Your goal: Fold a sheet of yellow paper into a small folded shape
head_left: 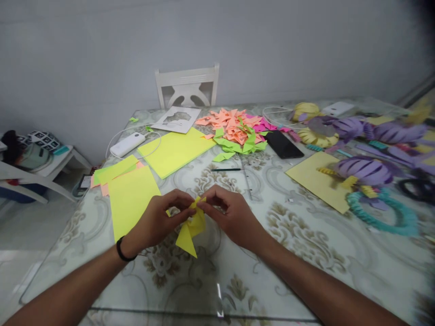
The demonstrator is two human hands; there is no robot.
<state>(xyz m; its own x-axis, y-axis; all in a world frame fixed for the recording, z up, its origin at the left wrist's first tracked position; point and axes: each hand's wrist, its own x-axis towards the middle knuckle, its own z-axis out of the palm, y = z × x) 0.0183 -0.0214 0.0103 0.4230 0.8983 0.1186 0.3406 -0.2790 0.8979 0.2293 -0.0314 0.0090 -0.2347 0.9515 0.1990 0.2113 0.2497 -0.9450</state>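
My left hand (159, 220) and my right hand (230, 216) meet above the near middle of the table. Both pinch a folded piece of yellow paper (190, 231) by its top, fingers closed on it. A pointed flap of the paper hangs down toward me. A black band circles my left wrist. A yellow sheet (131, 199) lies just left of my left hand.
On the patterned glass-topped table (306, 253): a yellow paper stack (175, 150), a heap of orange and green folded pieces (234, 129), a black phone (283, 144), a pencil (226, 170), a white power bank (127, 144), purple and teal paper crafts (370, 174). A white chair (186, 85) stands behind.
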